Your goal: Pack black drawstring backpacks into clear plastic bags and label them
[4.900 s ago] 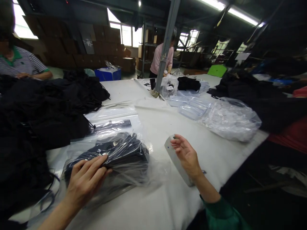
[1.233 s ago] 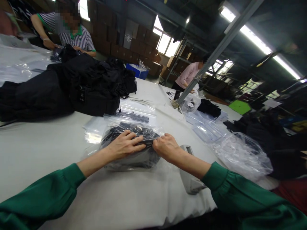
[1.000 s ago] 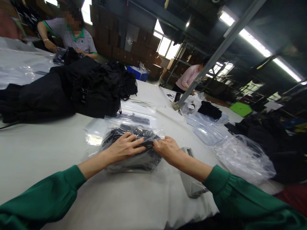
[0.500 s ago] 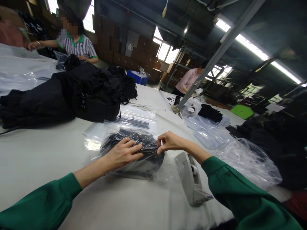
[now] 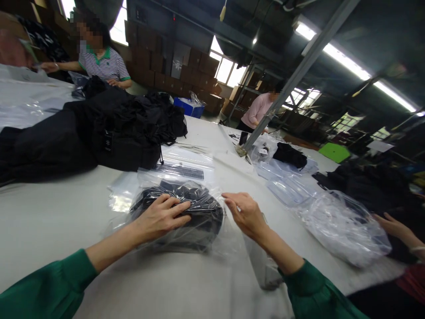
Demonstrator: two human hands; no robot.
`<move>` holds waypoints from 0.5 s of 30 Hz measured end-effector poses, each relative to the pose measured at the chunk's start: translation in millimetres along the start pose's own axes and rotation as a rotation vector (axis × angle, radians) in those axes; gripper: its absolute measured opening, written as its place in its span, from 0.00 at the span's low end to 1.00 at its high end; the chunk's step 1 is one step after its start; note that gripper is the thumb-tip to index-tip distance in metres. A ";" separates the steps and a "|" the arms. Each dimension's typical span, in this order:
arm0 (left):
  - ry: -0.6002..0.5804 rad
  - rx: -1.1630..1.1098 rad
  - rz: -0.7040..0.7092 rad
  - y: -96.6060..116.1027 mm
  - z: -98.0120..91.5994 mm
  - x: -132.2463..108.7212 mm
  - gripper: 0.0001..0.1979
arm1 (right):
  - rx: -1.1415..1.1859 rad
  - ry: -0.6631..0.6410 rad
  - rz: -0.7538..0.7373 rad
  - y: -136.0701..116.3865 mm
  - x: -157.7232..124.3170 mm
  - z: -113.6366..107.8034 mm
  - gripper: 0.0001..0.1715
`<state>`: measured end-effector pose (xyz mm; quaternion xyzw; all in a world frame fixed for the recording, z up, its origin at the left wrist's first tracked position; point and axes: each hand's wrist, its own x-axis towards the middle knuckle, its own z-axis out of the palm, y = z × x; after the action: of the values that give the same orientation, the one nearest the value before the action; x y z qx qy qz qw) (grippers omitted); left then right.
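A clear plastic bag (image 5: 186, 241) with folded black fabric inside lies on the white table before me. My left hand (image 5: 162, 215) rests flat on top of it, fingers spread, pressing the crinkled plastic. Just past the bag's right edge is my right hand (image 5: 245, 215), its fingers stretched out and the thumb a little apart, with nothing visible in it. Partly hidden under my right forearm stands a grey tape dispenser (image 5: 264, 266). Flat clear bags (image 5: 124, 195) lie behind and to the left of the filled one.
A heap of black bags (image 5: 122, 128) covers the table's back left. On the right are a clear sack of crumpled plastic (image 5: 345, 230) and another person's hand (image 5: 393, 228). A metal post (image 5: 295, 79) rises behind the table. Two co-workers stand farther back.
My right hand has come off the bag's right edge, moved right and straightened its fingers. My left hand has slid slightly left with the bag. Another person's hand has appeared at the right.
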<state>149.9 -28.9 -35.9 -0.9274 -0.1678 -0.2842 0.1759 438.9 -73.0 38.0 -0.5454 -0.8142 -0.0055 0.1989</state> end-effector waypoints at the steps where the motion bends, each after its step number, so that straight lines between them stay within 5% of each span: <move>1: -0.006 0.008 0.004 -1.0 -1.5 1.0 0.10 | 0.000 -0.008 -0.086 -7.7 -7.1 7.7 0.21; 6: -0.059 0.012 -0.121 -21.4 -18.3 -11.9 0.05 | -0.014 0.014 -0.203 -18.0 -19.6 46.3 0.21; 10: -0.097 -0.093 -0.248 -39.3 -30.3 -42.5 0.13 | 0.000 0.023 -0.201 -8.5 -18.2 52.9 0.21; 15: 0.012 -0.244 -0.288 -44.4 -29.3 -61.5 0.04 | 0.005 0.047 -0.219 -8.3 -15.3 57.8 0.20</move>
<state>69.8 -15.2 -38.9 -0.9066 -0.2620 -0.3303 0.0207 418.2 -76.8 -18.5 -0.4525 -0.8640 -0.0378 0.2176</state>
